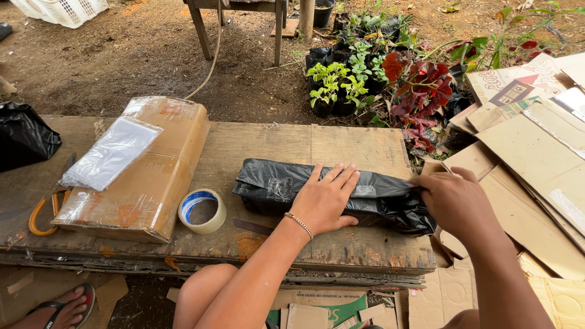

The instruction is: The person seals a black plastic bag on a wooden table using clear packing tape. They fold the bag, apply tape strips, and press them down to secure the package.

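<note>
Left hand (325, 201) flat, fingers released, on black plastic-wrapped bundle (274, 186); right hand (456, 204) fingers grasping its end.

Single head-worn view, angled down and forward from above the left hand (326, 201) and right hand (454, 204); close over both, wooden board (353, 146) beneath, dirt ground (152, 55) beyond
</note>
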